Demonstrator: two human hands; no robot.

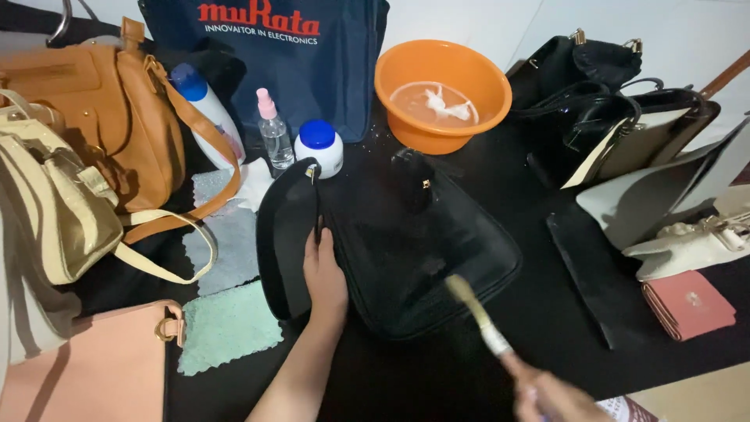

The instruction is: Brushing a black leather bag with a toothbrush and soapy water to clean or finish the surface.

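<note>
A black handbag point(422, 250) lies flat in the middle of the black table, its wide strap point(283, 234) looped to the left. My left hand point(324, 277) rests on the bag's left edge beside the strap, pressing it down. At the bottom right, my right hand point(551, 397) holds a brush point(478, 316) with a wooden handle; its bristle end is blurred and points at the bag's lower right part.
An orange basin point(442, 92) with water and a cloth stands behind the bag. A white jar with a blue lid point(319, 147), a small spray bottle point(273, 131) and a white bottle point(207, 105) stand at the back left. Cloths point(228, 324), tan, cream and pink bags lie left; dark and white bags right.
</note>
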